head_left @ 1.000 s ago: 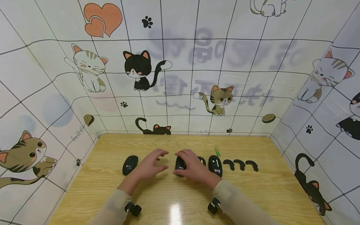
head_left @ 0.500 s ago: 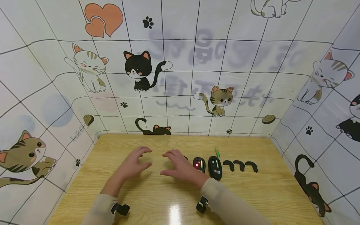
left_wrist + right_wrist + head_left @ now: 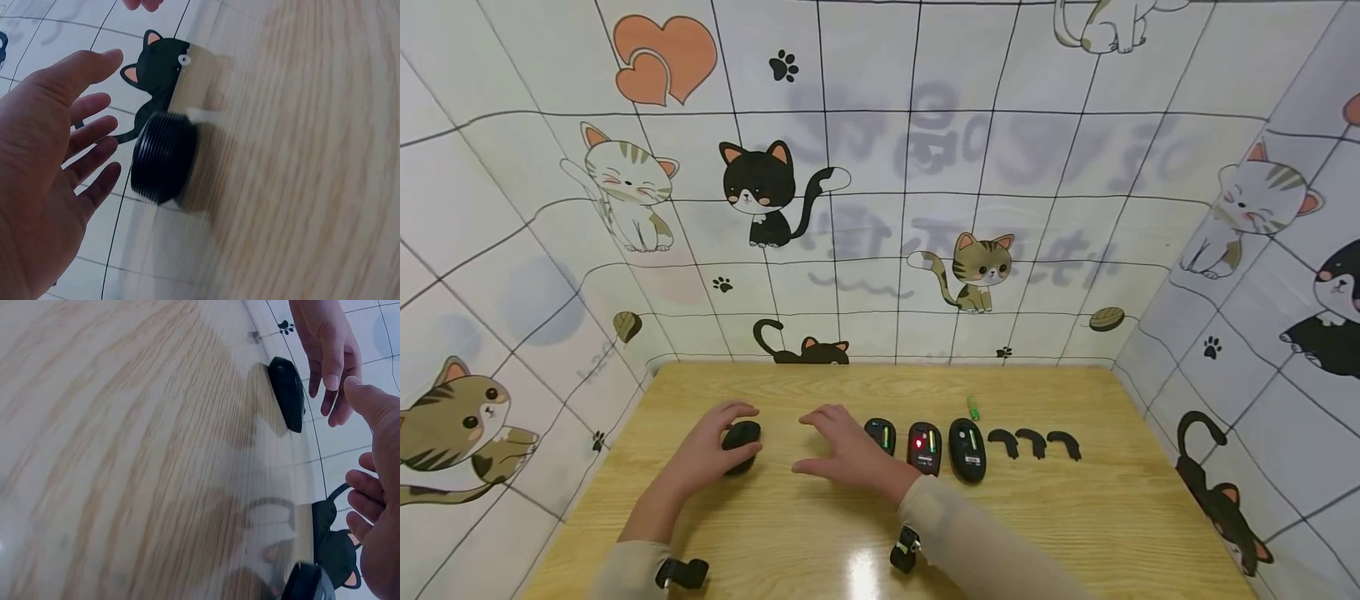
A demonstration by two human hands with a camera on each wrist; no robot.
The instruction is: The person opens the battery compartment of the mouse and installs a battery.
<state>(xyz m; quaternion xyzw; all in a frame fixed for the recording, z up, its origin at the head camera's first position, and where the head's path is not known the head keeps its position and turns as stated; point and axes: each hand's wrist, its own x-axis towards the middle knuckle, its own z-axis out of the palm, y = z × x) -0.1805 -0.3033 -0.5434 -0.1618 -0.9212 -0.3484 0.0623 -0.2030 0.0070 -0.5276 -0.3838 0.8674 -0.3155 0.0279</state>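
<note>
A black computer mouse [image 3: 743,435] lies right side up at the left of the table. My left hand [image 3: 703,450] is over it, thumb and fingers spread to either side. In the right wrist view that hand [image 3: 331,353] is apart from the mouse [image 3: 287,394]. My right hand [image 3: 842,450] hovers with thumb and fingers apart, holding nothing. Beside it, a mouse [image 3: 880,433] lies upside down, partly hidden by the hand. Two more overturned mice, one with a red light [image 3: 923,448] and a larger one [image 3: 967,450], lie farther right, batteries showing.
A loose green battery [image 3: 973,408] lies behind the larger mouse. To its right are three curved black pieces [image 3: 1032,442] in a row. The wooden table [image 3: 820,533] meets a cat-printed wall covering [image 3: 880,333] at the back and sides.
Both hands have moved left, the left one to over the left mouse. My right hand has moved off the nearest overturned mouse, uncovering it and the red-lit one.
</note>
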